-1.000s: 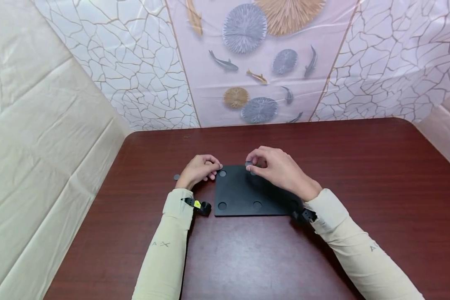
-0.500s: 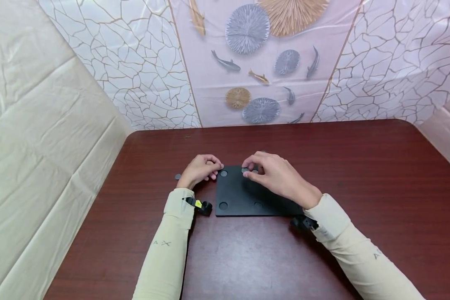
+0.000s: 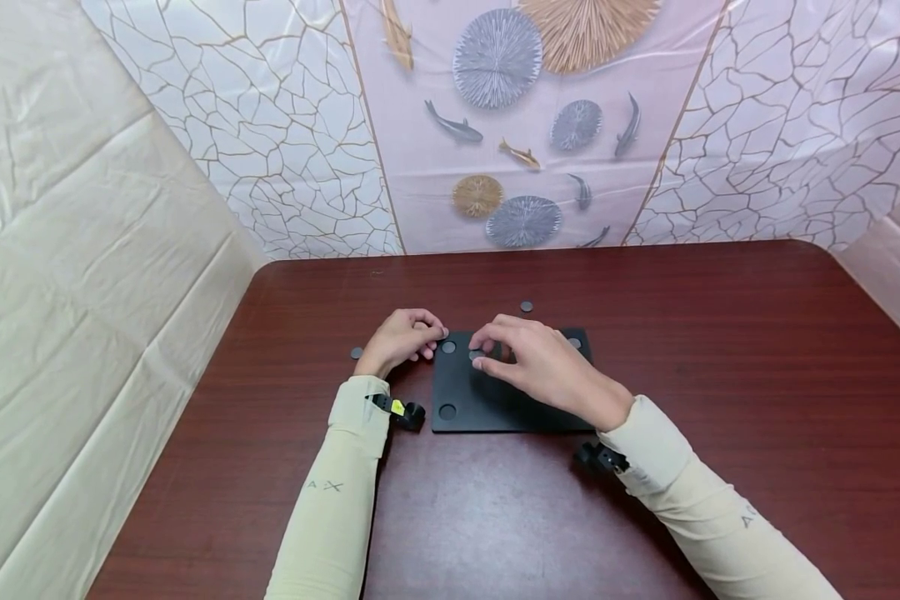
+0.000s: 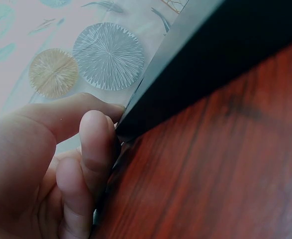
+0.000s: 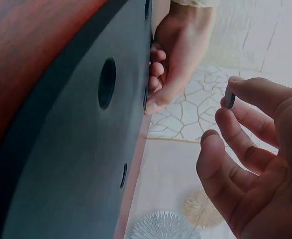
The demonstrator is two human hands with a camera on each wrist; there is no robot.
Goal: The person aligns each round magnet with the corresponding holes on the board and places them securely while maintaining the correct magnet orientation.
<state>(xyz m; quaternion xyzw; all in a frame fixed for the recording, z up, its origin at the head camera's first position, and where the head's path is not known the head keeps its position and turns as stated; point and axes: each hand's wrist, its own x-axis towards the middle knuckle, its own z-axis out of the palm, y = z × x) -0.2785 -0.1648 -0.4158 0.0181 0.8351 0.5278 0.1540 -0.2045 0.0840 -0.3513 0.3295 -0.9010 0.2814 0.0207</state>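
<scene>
A flat black board [image 3: 461,387] with round recesses lies on the table. My left hand [image 3: 399,339] is at its far left corner, where thumb and forefinger pinch the edge; in the left wrist view the fingertips [image 4: 98,132] meet the board's corner. Above the board, my right hand [image 3: 551,364] pinches a small dark disc [image 5: 230,97] between thumb and forefinger, the other fingers loosely bent. The disc is held on edge, apart from the board in the right wrist view. This hand hides the middle recesses from the head camera. The near left recess [image 3: 447,412] shows as a dark hollow.
One loose disc [image 3: 526,307] lies on the table [image 3: 487,517] beyond the board. Another loose disc [image 3: 356,353] is left of my left hand. A patterned cloth [image 3: 405,192] hangs behind the table, and pale fabric [image 3: 105,275] hangs at the left.
My right hand has moved left and a little nearer over the board with the disc, uncovering the loose disc beyond it and the far right corner. My left hand stays at the corner.
</scene>
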